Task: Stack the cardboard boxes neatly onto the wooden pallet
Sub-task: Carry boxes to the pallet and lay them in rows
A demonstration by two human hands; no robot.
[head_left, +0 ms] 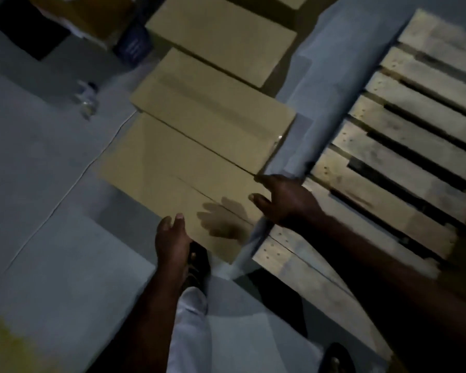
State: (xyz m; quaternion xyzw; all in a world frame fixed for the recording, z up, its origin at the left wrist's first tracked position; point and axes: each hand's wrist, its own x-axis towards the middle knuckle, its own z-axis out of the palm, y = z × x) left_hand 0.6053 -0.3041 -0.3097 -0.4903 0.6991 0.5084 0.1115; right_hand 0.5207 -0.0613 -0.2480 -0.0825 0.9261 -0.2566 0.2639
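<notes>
On my feed the light is dim. A row of cardboard boxes runs from the centre of the frame up to the top edge, all lying flat on the grey floor (38, 170). The nearest box (178, 179) sits in the middle of the frame, the second box (213, 114) lies right behind it with their edges touching, and a third box (221, 36) is further up. The wooden pallet (404, 146) fills the right side, its slats bare, just beside the nearest box. The left hand (172, 238) is at the near edge of the nearest box, lower centre, fingers straight and close together, holding nothing. The right hand (283, 200) is at that box's right edge, fingers loosely spread, with its shadow falling on the box top; I cannot tell whether either hand touches the cardboard. A pale trouser leg (191, 332) and a dark shoe (197, 262) show below the left hand. A small clear object (88, 99), too blurred to name, lies at upper left.
</notes>
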